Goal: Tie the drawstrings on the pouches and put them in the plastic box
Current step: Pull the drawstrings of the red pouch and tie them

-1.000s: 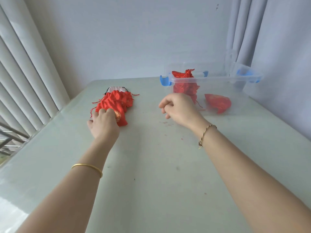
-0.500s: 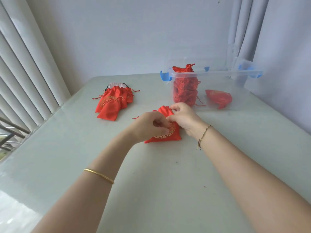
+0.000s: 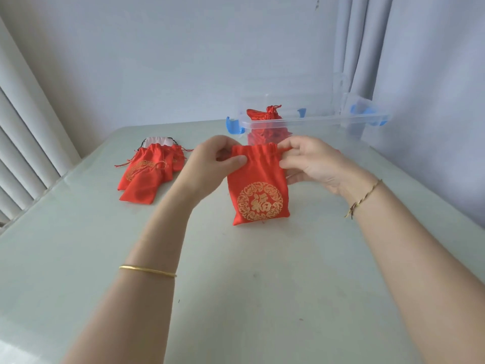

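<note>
At frame centre, the left hand (image 3: 210, 158) and right hand (image 3: 309, 164) pinch the red pouch's (image 3: 258, 190) gathered top corners above the tabletop (image 3: 236, 298).

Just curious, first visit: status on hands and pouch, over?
Left hand, right hand pinch red pouch at top corners. No knot visible. Plastic box behind it, nothing between.

Pale green desk (image 3: 262, 298), glossy top, faint specks. Rear left: red pouches (image 3: 147, 174) in a flat overlapping heap, partly over a white item (image 3: 157, 141) with dark edging. Rear right: clear plastic box (image 3: 315, 122), blue latches, standing on the surface. Centre: upright pouch (image 3: 258, 185), bottom edge possibly touching the desk.
</note>
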`<state>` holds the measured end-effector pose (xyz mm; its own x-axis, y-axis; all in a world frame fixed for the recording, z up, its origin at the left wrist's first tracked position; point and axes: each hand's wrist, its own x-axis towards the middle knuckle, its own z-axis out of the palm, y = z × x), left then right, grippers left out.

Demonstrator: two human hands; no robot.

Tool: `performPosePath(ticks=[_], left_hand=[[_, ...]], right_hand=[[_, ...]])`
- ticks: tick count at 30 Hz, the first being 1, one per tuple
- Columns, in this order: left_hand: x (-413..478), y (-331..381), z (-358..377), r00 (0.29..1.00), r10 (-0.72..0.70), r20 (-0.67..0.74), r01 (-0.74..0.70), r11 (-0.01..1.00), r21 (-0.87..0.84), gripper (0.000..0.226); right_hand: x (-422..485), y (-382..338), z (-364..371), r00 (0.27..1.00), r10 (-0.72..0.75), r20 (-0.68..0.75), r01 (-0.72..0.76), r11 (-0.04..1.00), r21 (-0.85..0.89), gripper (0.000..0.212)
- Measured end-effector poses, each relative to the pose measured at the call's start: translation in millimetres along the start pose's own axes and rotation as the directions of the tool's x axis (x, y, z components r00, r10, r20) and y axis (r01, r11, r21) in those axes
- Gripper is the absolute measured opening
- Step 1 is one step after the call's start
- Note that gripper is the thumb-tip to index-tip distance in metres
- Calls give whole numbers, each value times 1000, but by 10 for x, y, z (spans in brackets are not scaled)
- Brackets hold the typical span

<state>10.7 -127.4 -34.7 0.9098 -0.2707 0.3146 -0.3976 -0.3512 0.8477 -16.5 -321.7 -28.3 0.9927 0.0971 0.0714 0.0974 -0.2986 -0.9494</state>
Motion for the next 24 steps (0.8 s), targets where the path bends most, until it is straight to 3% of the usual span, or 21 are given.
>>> performPosePath(ticks=[3,7,12,18,24], left_hand=[[16,5,-28,998,16,67,-22,995,100,12],[11,-7,-130,995,-16,99,2,990,140,22],[-14,30,-239,999,-24,37,16,979,204,27],[-1,2,-307,996,6,-87,19,958,285,10],[32,-57,-312,975,5,-222,72,939,336,11]], right_hand=[[-35,27,-134,999,30,-15,-32,988,-149,6],[-66,24,-196,999,35,-18,-37,982,-187,15],[-74,2,-251,996,-26,-88,3,970,-244,18],[-115,9,-373,996,-8,-92,-22,947,-320,19],[-157,-3,-422,999,40,-20,-43,988,-147,17]])
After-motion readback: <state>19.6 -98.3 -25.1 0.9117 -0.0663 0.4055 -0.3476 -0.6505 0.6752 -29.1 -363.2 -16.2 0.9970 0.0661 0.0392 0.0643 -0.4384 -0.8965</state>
